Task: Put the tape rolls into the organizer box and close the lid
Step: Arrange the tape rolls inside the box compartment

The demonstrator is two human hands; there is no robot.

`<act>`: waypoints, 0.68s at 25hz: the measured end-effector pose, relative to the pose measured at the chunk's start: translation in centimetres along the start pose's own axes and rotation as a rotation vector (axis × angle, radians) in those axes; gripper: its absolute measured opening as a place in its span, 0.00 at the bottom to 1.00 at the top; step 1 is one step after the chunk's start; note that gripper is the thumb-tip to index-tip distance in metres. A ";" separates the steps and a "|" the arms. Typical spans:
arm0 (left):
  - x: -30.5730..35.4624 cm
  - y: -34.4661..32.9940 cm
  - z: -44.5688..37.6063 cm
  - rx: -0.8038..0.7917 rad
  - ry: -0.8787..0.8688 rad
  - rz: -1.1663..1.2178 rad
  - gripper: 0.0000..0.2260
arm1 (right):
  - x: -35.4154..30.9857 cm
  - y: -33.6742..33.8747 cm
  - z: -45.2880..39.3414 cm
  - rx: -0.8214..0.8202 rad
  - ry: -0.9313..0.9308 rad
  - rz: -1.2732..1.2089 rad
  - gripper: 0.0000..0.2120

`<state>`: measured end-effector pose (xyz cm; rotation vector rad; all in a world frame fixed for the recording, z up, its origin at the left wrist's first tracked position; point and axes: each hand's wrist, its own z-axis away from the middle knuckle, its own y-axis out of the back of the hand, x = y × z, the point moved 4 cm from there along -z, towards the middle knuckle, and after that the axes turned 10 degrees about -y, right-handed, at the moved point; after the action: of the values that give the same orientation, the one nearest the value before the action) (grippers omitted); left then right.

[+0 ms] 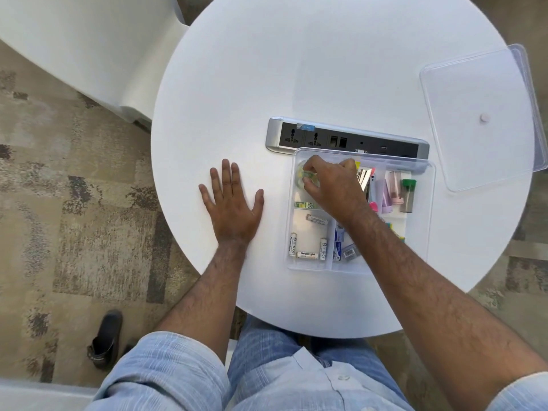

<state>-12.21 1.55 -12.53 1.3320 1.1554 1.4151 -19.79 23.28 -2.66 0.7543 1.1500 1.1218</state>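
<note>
A clear organizer box [427, 221] with several compartments sits on the round white table [296, 69]. My right hand [332, 188] reaches into its far left compartment, fingers closed on a clear tape roll [307, 176] with a greenish core. Another tape roll [302, 204] lies on edge just below it in the same compartment. The clear lid [480, 114] lies apart at the table's right edge, flat, with a small white knob. My left hand [232, 207] rests flat on the table, fingers spread, left of the box.
White batteries [307, 254], small packets, clips and coloured tubes [407, 195] fill other compartments. A grey power socket strip [341, 137] is set into the table right behind the box. A white chair [89, 48] stands at the far left; a dark shoe [106, 336] is on the carpet.
</note>
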 end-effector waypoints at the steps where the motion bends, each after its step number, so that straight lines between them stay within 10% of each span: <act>1: 0.0 0.0 0.0 -0.001 0.000 0.000 0.36 | 0.3 0.0 0.1 -0.015 -0.001 -0.035 0.09; 17: 0.0 0.2 0.0 -0.020 0.015 0.011 0.37 | 0.6 0.3 -0.2 0.140 -0.079 0.119 0.16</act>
<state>-12.20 1.54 -12.36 1.3181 1.1426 1.4428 -20.08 23.95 -2.68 0.9783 1.1371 1.1082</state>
